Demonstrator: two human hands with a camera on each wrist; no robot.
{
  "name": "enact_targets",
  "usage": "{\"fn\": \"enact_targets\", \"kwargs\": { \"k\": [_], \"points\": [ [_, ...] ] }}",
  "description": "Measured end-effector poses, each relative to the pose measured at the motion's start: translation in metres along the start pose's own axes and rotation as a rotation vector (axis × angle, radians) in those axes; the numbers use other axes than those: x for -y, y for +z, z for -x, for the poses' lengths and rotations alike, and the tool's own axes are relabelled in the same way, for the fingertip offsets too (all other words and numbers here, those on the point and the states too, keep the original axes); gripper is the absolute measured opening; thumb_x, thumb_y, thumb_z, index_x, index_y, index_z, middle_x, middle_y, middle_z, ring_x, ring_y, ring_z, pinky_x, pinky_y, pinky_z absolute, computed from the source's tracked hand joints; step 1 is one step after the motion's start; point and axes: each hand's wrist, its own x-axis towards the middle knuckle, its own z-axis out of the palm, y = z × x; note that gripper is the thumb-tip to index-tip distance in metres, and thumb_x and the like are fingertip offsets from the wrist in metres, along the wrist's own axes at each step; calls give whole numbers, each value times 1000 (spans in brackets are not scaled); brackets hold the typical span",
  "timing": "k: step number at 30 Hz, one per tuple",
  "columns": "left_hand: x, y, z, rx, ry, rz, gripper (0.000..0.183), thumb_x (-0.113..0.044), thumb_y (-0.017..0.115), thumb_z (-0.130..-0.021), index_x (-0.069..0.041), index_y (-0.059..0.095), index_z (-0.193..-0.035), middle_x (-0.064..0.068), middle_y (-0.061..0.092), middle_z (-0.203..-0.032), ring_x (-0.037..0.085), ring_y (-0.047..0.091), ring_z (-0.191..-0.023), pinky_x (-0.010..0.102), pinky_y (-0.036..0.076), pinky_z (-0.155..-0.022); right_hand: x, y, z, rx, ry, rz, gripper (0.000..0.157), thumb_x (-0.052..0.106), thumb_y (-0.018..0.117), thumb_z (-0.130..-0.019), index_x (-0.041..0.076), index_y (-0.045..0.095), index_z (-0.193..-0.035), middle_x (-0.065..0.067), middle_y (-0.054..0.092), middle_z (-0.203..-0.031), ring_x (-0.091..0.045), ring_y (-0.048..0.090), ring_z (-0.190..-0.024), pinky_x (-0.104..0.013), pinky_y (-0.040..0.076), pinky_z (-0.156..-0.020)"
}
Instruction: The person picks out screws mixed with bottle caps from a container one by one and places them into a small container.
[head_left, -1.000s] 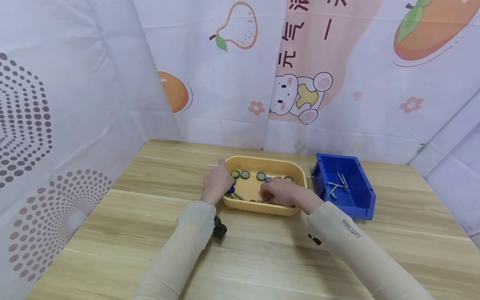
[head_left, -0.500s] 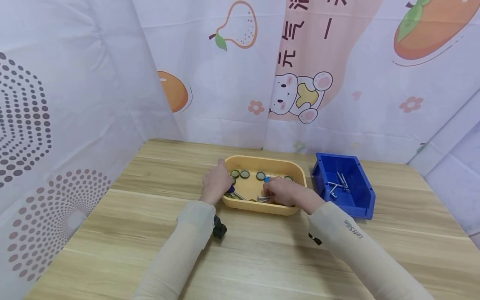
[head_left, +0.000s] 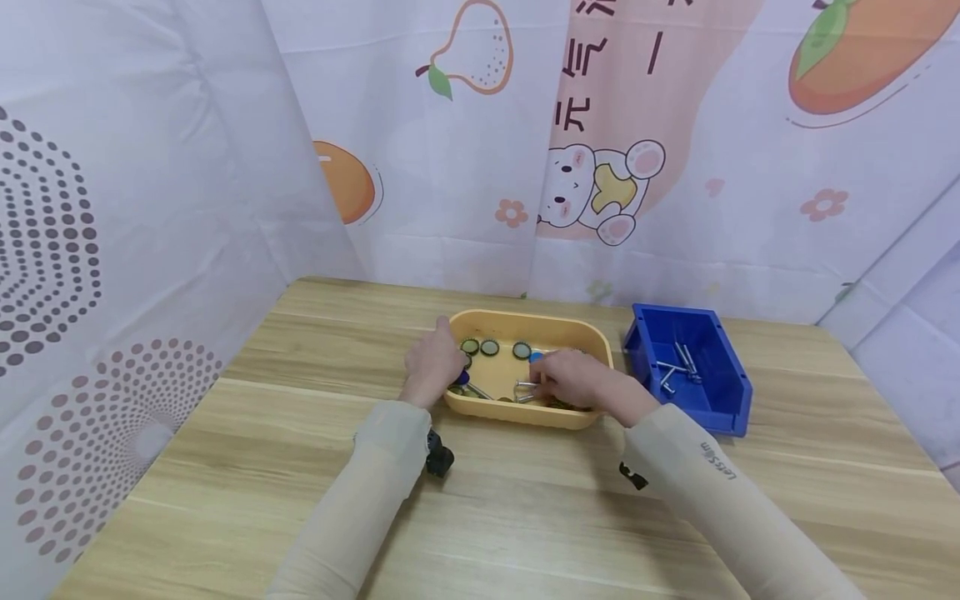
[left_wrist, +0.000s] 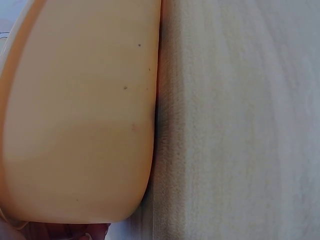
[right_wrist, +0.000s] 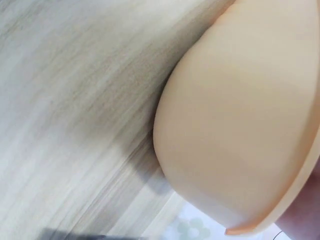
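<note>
A yellow plastic tray (head_left: 525,415) on the table holds bottle caps (head_left: 521,351) and several metal screws. My left hand (head_left: 433,364) grips the tray's left end, its fingers mostly hidden; in the left wrist view the tray's outer wall (left_wrist: 80,115) fills the left side. My right hand (head_left: 573,377) reaches over the tray's front right with fingers curled down. At its fingertips a silver screw (head_left: 524,383) sticks out to the left, apparently pinched. Below it lies another screw (head_left: 525,398), near the fingers. In the right wrist view the tray wall (right_wrist: 230,115) hides most of the hand.
Right of the tray stands a blue bin (head_left: 731,400) with several screws (head_left: 685,358) in it. A patterned white curtain (head_left: 420,208) hangs behind the wooden table (head_left: 517,508), and another sheet hangs at the left.
My right hand has shifted slightly up and to the right. The upper screw at its fingertips has come apart from the one below. My left hand stays on the tray's end.
</note>
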Motion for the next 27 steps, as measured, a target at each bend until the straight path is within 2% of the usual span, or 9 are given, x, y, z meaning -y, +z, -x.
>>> {"fn": "enact_targets", "kwargs": {
  "k": [4, 8, 14, 22, 24, 27],
  "points": [
    [0, 0, 0, -10, 3, -3, 43, -24, 68, -88, -9, 47, -122, 10, 61, -83, 24, 57, -69, 32, 39, -54, -6, -2, 3, -38, 5, -67, 9, 23, 64, -95, 15, 68, -95, 5, 65, -81, -10, 51, -68, -27, 43, -66],
    [0, -1, 1, -9, 3, 0, 44, -24, 68, -87, -9, 47, -123, 10, 61, -83, 24, 57, -70, 32, 39, -55, -12, -4, 6, -44, 16, -182, 14, 22, 62, -97, 9, 64, -96, 0, 66, -76, -9, 54, -65, -26, 44, -64],
    [-1, 0, 1, 3, -1, -1, 44, -24, 68, -88, -9, 47, -124, 10, 61, -83, 24, 57, -68, 32, 39, -55, -16, -5, 11, 17, 74, -475, 16, 15, 55, -101, 0, 58, -101, -6, 64, -74, -14, 61, -60, -30, 52, -59],
    [0, 0, 1, -1, 4, -3, 42, -24, 68, -88, -9, 47, -122, 9, 61, -82, 23, 56, -69, 32, 38, -55, -21, -11, 16, 15, 89, -737, 23, 18, 56, -101, -3, 55, -109, -18, 64, -84, -19, 61, -65, -38, 56, -64],
    [0, 0, 1, -2, 5, -3, 41, -23, 68, -88, -9, 47, -120, 9, 61, -81, 23, 56, -68, 32, 38, -55, -23, -13, 17, 19, 106, -788, 26, 20, 56, -101, -3, 54, -112, -20, 64, -87, -18, 61, -67, -37, 55, -65],
    [0, 0, 1, 2, 7, -6, 38, -23, 67, -89, -9, 47, -118, 9, 61, -81, 23, 56, -68, 32, 38, -55, -25, -17, 20, 9, 119, -804, 29, 22, 56, -101, -4, 55, -114, -18, 65, -86, -17, 61, -67, -36, 54, -64]
  ]
}}
